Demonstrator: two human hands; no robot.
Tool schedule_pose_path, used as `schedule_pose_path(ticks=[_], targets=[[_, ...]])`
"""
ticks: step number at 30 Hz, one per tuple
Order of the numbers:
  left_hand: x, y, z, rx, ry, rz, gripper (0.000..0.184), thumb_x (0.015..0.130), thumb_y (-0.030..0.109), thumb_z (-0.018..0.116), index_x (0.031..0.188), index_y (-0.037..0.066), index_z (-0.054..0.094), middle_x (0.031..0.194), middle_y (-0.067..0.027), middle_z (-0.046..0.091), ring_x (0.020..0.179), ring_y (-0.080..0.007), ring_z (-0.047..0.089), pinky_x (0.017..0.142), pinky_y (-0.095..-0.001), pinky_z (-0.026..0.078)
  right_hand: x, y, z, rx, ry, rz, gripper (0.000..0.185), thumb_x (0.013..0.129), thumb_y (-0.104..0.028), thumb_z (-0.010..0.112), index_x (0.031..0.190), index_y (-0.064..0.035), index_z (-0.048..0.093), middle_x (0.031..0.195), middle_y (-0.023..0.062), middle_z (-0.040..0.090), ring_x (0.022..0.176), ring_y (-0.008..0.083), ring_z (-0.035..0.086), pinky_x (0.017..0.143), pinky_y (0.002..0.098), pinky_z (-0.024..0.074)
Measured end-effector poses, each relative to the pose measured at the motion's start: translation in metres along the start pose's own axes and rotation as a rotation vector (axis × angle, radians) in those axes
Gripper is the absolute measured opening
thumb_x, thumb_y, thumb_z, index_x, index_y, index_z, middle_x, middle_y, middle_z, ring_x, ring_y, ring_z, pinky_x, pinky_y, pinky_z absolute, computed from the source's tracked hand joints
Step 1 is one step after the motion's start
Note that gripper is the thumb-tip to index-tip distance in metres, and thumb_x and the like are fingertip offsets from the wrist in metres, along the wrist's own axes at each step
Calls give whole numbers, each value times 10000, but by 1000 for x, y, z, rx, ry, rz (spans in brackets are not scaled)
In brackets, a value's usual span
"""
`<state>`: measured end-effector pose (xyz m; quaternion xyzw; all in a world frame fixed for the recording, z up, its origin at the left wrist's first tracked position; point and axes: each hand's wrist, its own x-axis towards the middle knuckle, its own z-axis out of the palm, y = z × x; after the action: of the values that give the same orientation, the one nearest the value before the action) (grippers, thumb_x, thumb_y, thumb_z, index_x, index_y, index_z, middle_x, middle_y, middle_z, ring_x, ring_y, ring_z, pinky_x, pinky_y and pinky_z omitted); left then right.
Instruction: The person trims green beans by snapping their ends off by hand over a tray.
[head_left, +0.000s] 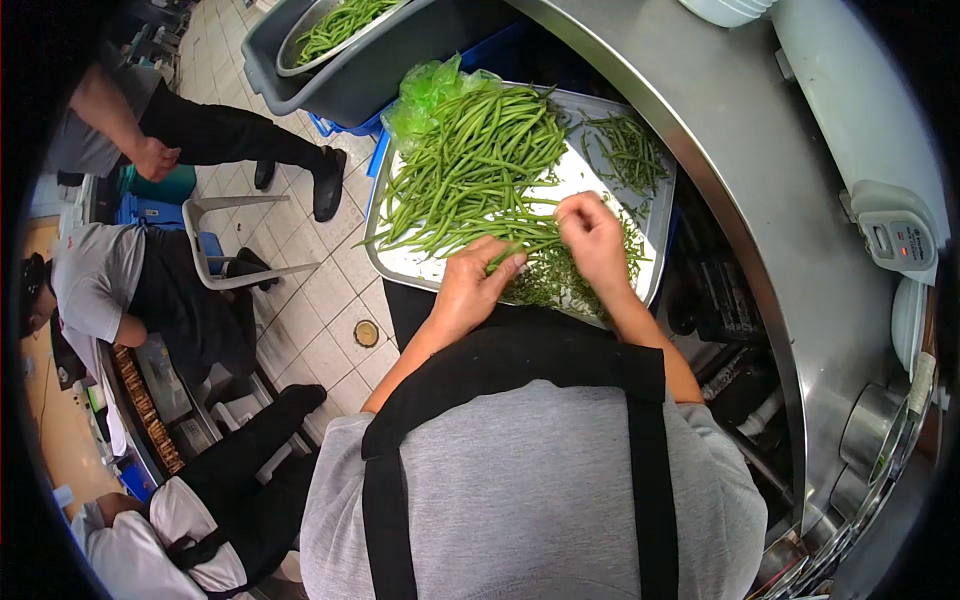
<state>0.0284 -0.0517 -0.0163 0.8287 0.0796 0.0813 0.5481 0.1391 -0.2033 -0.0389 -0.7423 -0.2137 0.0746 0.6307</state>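
A metal tray (375, 215) in front of my body bears a large heap of green beans (480, 150). My left hand (472, 283) is closed around a few green beans at the near edge of that heap. Close by on the right, my right hand (593, 238) has its fingers curled in a pinch. What lies between those fingertips is too small to make out. Small bean trimmings (555, 278) are scattered under and between both hands. A separate pile of thinner, darker beans (628, 150) sits in the tray's far right corner.
A green plastic bag (430, 95) lies against the heap. Behind it, a grey tub (345, 85) holds a bowl of green beans (340, 25). A steel counter (720, 150) curves along the right. Other people and a chair (200, 235) are on the left, on the tiled floor (325, 255).
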Motion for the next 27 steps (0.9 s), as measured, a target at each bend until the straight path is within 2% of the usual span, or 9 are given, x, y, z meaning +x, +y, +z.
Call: schedule_pose_path(ticks=[1,5,6,9,13,17,18,22,27], targets=[[-1,-4,1,-105,59,-19,167,888,154,621,937,-4,643,741,-65,589,648,-183,556,596,-306,441,4,8,-4,101,61,45,45,814,-19,626,856,-25,611,727,-4,518,617,74,485,549,233,400],[1,0,-19,-596,124,-316,206,944,213,561,954,15,618,704,7,540,537,-46,441,462,-221,348,-4,-5,-15,-11,-209,251,156,859,-80,604,1005,-59,656,801,5,566,656,71,495,590,228,415],[2,-2,-17,-647,175,-304,208,956,228,541,966,28,597,709,12,515,482,-16,354,426,-181,258,-6,-6,-12,-124,-282,71,188,876,-129,595,1041,-66,659,818,28,584,680,96,529,611,249,436],[2,-3,-20,-737,199,-300,217,959,228,533,980,20,590,740,7,527,482,-30,362,429,-192,276,-14,0,1,-78,-457,-62,181,888,-157,585,1015,-56,664,814,44,585,700,118,560,621,274,454],[-1,-5,-19,-813,222,-290,212,966,210,518,1019,15,579,769,0,531,490,-33,370,436,-195,284,-20,1,8,70,-602,250,198,903,-183,574,989,-26,656,815,45,607,655,112,561,600,261,460],[-3,-8,-21,-853,257,-271,214,969,206,509,1040,15,575,788,-7,535,518,-36,388,456,-197,297,-12,7,-1,268,-546,418,200,910,-203,592,936,-12,647,776,14,622,606,68,528,567,223,445],[-3,-10,-21,-858,256,-264,215,970,206,508,1043,15,574,792,-8,536,524,-38,392,462,-197,301,-8,-1,-4,321,-556,470,190,912,-184,596,912,2,637,764,14,602,632,70,514,609,222,438],[-2,-8,-21,-867,279,-296,218,967,204,513,1052,14,577,793,-9,537,537,-41,393,480,-193,310,-8,-11,-10,503,-506,505,144,883,-148,622,916,-9,641,777,3,620,604,50,501,565,200,431],[-8,7,-15,-648,132,-135,196,953,181,534,1013,12,613,820,-11,543,577,-39,412,509,-189,329,-4,-14,-11,-63,-148,166,50,814,-47,599,808,-4,623,698,18,559,594,77,476,548,221,384]])
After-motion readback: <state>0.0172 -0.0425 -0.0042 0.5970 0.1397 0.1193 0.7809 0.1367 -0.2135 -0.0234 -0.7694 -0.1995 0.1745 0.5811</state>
